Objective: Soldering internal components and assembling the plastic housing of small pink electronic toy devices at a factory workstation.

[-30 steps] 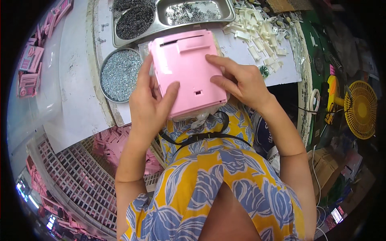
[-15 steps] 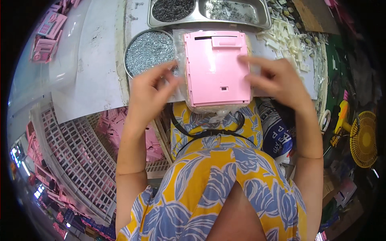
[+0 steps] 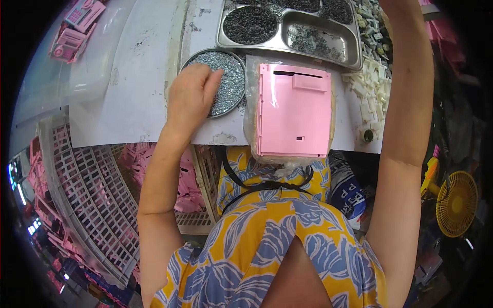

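Note:
A pink plastic box (image 3: 292, 115) lies flat on a clear bag at the near edge of the white table (image 3: 133, 87), right in front of me, with no hand on it. My left hand (image 3: 191, 95) rests palm down on the round metal dish of small silver screws (image 3: 230, 87), fingers dipping into the pile. My right forearm (image 3: 405, 102) reaches up and away past the right side of the box, and the hand itself is out of the picture at the top edge.
A divided steel tray (image 3: 303, 28) holds dark washers and small metal parts behind the box. White plastic pieces (image 3: 372, 84) are heaped at the right. Pink parts fill crates (image 3: 92, 179) at my lower left. A yellow fan (image 3: 457, 203) stands at the right.
Both hands let go of the pink box, which now lies on the table. My left hand moved onto the screw dish and my right arm reached up out of view.

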Available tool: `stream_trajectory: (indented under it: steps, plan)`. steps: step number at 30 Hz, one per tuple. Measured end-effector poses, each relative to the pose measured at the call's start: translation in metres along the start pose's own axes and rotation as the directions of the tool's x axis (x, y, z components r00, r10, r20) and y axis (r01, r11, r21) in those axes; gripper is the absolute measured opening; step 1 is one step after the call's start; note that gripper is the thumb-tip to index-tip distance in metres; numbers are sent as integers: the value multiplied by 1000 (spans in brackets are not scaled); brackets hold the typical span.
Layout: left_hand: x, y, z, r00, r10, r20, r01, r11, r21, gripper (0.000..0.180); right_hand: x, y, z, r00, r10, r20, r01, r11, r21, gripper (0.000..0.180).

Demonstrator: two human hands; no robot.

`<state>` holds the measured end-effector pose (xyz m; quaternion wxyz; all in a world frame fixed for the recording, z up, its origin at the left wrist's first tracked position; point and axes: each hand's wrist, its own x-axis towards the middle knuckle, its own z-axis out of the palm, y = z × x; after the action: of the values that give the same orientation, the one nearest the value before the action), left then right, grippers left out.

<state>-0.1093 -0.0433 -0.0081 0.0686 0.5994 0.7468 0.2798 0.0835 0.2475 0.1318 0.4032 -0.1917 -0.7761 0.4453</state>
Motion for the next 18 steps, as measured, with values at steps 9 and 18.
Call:
stream_trajectory:
  steps: [9,18]
  plan:
    - [-22,90,6,945,315,-87,-325,879,-349,15,-121,-56,52,943,-160,292,-131,627,768,40]
    - [-25,93,6,947,301,-112,-319,847,-425,17,-149,-61,62,937,-182,299,-85,709,700,33]
